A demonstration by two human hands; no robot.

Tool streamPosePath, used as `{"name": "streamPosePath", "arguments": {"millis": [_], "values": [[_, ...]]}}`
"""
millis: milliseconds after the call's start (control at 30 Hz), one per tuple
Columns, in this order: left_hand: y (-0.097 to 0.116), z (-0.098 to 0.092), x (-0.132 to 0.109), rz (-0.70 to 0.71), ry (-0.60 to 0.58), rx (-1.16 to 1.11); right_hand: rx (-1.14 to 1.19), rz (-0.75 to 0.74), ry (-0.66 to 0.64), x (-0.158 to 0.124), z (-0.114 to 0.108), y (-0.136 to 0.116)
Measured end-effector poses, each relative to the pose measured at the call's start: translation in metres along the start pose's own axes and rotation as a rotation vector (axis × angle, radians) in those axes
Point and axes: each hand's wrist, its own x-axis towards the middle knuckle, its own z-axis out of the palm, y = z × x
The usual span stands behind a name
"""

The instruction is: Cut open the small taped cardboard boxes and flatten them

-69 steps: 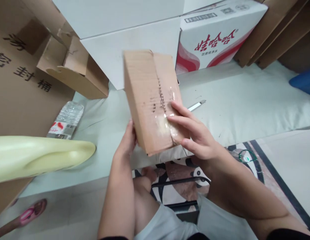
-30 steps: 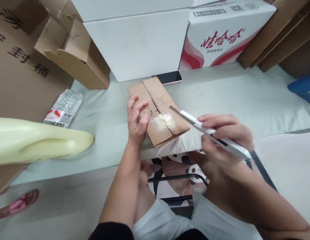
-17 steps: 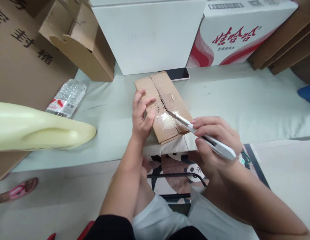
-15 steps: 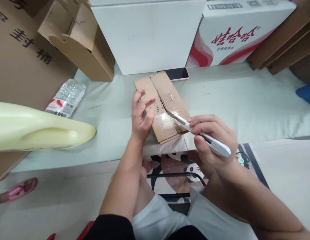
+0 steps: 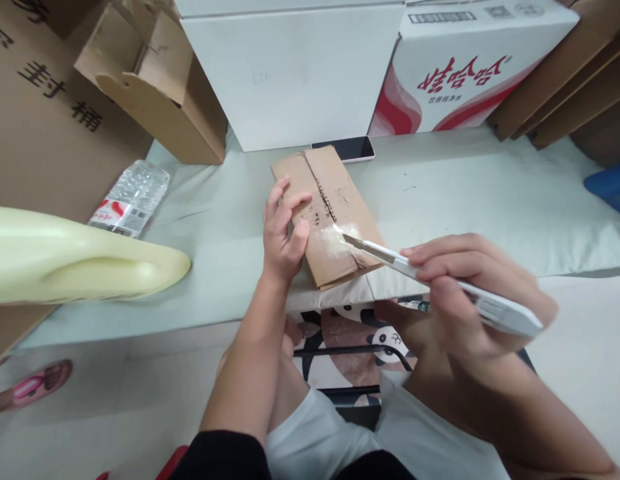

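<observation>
A flat brown cardboard box (image 5: 335,190) lies tilted on the cloth-covered table, with a dark slit along its middle seam and shiny clear tape on its near part. My left hand (image 5: 286,230) holds the box by its left side, fingers bent over the top. In my right hand (image 5: 473,287) is a white utility knife (image 5: 415,267), gripped between thumb and fingers, its blade out. The blade tip points at the taped seam near the box's front end; whether it touches the tape I cannot tell.
A phone (image 5: 350,148) lies behind the box, before a large white carton (image 5: 290,73) and a red-and-white carton (image 5: 455,73). To the left are a water bottle (image 5: 133,197), a pale yellow object (image 5: 90,257) and an open cardboard carton (image 5: 190,113). Another person's sandalled foot (image 5: 43,385) shows lower left.
My right hand has drawn the knife right and toward me, its blade moving from the slit to the tape near the front. My left hand stays on the box.
</observation>
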Motion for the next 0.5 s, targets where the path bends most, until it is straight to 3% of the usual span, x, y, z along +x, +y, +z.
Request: {"name": "streamPosePath", "arguments": {"millis": [133,367,500], "values": [[0.002,0.0,0.0,-0.027,-0.002,0.033,0.017,0.053,0.065,-0.003,-0.001,0.004],[-0.004,0.001,0.0,0.023,0.016,-0.047,0.05,0.1,-0.104,0.005,-0.001,0.001],[-0.005,0.002,0.0,0.013,0.028,-0.061,0.115,0.154,-0.055,0.002,-0.01,-0.004]]}}
